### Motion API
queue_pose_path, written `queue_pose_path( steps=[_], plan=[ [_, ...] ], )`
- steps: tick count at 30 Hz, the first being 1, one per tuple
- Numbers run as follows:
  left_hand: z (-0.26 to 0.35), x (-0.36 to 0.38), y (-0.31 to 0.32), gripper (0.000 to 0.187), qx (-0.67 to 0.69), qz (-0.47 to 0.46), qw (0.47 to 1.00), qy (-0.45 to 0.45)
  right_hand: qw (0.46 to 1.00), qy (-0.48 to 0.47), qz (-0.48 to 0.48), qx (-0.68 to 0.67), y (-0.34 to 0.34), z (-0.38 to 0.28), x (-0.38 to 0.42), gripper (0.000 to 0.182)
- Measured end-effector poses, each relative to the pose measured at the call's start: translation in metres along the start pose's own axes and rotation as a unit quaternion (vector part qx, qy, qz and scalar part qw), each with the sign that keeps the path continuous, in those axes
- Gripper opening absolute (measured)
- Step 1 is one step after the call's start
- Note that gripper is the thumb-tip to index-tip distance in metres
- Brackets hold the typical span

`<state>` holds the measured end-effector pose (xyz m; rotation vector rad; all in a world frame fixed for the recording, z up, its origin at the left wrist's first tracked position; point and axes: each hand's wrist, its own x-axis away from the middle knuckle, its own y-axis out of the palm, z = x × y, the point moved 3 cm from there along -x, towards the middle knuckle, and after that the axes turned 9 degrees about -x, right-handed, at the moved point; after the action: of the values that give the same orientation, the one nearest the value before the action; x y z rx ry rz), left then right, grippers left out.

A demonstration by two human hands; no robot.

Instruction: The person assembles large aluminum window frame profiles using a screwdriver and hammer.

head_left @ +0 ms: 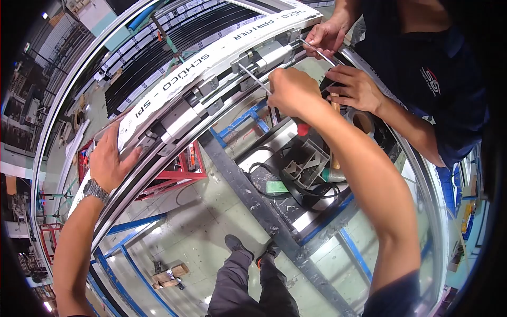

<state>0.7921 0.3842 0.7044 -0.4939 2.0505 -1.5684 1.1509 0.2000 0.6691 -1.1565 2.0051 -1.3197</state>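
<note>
A long aluminium frame profile (174,74) wrapped in white printed film runs across the view from lower left to upper right. My left hand (110,161), with a metal watch on the wrist, lies flat on the profile near its left part. My right hand (290,91) is closed around a thin metal hex key (253,76) whose tip sits in a metal fitting (264,55) on the profile. A co-worker in a dark shirt stands at the right: one hand (323,37) holds a second thin rod at the profile, the other hand (355,87) hovers just right of mine.
Under the frame stands a blue-legged work stand (317,222) holding a grey tray with black cables, a metal bracket and a roll of tape (363,121). A red cart (179,169) sits on the floor. Stacked black profiles (142,58) lie beyond. My legs and shoes (248,264) are below.
</note>
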Motion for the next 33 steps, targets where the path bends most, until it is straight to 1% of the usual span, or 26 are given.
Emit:
queue_pose_path(
  steps=[1, 4, 5, 8, 11, 13, 14, 15, 16, 18, 19, 22, 23, 26, 27, 28, 29, 30, 31, 32, 33],
  plan=[
    [-0.001, 0.000, 0.000, 0.075, -0.004, 0.007, 1.000, 0.004, 0.999, 0.014, -0.043, -0.023, -0.001, 0.005, -0.001, 0.024],
    [-0.004, 0.002, 0.002, 0.076, -0.011, 0.019, 1.000, 0.004, 0.996, -0.059, -0.020, -0.057, 0.004, 0.016, 0.013, 0.021],
    [-0.004, 0.002, 0.002, 0.076, -0.012, 0.014, 1.000, -0.001, 0.993, -0.037, -0.026, -0.105, 0.014, 0.024, 0.014, 0.022],
    [-0.004, 0.002, 0.003, 0.076, -0.013, 0.010, 1.000, -0.002, 0.983, -0.024, -0.021, -0.182, 0.034, 0.032, 0.016, 0.029],
    [-0.005, 0.002, 0.004, 0.076, -0.011, 0.020, 1.000, 0.004, 0.970, -0.045, 0.009, -0.240, 0.040, 0.031, 0.017, 0.031],
    [-0.004, 0.001, 0.004, 0.075, -0.009, 0.025, 1.000, 0.010, 0.949, -0.002, -0.051, -0.310, 0.037, 0.028, 0.015, 0.032],
    [-0.003, 0.001, 0.003, 0.075, -0.005, 0.013, 1.000, 0.003, 0.936, 0.021, -0.080, -0.343, 0.036, 0.029, 0.014, 0.033],
    [-0.001, 0.001, -0.001, 0.074, -0.001, 0.003, 1.000, -0.004, 0.925, 0.007, -0.073, -0.373, 0.040, 0.032, 0.012, 0.031],
    [0.001, 0.000, -0.002, 0.074, 0.004, -0.007, 1.000, -0.010, 0.885, 0.031, -0.107, -0.452, 0.046, 0.037, 0.008, 0.031],
    [0.000, 0.001, 0.000, 0.074, 0.007, 0.001, 1.000, -0.005, 0.780, 0.076, -0.169, -0.597, 0.052, 0.042, 0.003, 0.030],
    [0.000, 0.001, 0.000, 0.074, 0.008, 0.005, 1.000, -0.003, 0.683, 0.112, -0.237, -0.682, 0.052, 0.041, 0.006, 0.031],
    [0.001, 0.001, -0.002, 0.077, 0.023, -0.020, 0.999, -0.014, 0.603, 0.097, -0.254, -0.750, 0.059, 0.028, 0.013, 0.035],
    [-0.001, 0.002, 0.001, 0.078, 0.014, -0.021, 1.000, -0.019, 0.580, 0.079, -0.255, -0.770, 0.056, 0.023, 0.015, 0.035],
    [-0.002, 0.002, 0.003, 0.079, 0.004, -0.025, 0.999, -0.026, 0.595, 0.040, -0.267, -0.757, 0.066, 0.040, 0.000, 0.038],
    [0.000, 0.001, 0.001, 0.078, -0.009, 0.013, 1.000, 0.006, 0.640, 0.060, -0.225, -0.733, 0.063, 0.034, 0.005, 0.036],
    [0.000, 0.000, 0.001, 0.078, -0.008, 0.016, 1.000, 0.012, 0.735, 0.027, -0.185, -0.652, 0.058, 0.030, 0.005, 0.030],
    [-0.002, -0.001, 0.002, 0.078, -0.008, 0.017, 1.000, 0.014, 0.857, -0.064, -0.038, -0.510, 0.061, 0.029, 0.000, 0.026],
    [-0.001, -0.001, 0.002, 0.078, -0.007, 0.016, 1.000, 0.016, 0.924, -0.148, 0.110, -0.335, 0.065, 0.025, 0.001, 0.023],
    [0.002, -0.003, -0.002, 0.079, 0.005, -0.008, 1.000, 0.002, 0.960, -0.110, 0.115, -0.232, 0.055, 0.015, 0.012, 0.021],
    [0.003, -0.003, -0.001, 0.081, 0.004, -0.015, 1.000, -0.007, 0.982, -0.070, 0.121, -0.125, 0.042, 0.006, 0.023, 0.020],
    [-0.006, 0.001, 0.006, 0.082, -0.012, -0.002, 1.000, 0.007, 0.983, -0.051, 0.109, -0.136, 0.040, 0.004, 0.028, 0.020]
  ],
)
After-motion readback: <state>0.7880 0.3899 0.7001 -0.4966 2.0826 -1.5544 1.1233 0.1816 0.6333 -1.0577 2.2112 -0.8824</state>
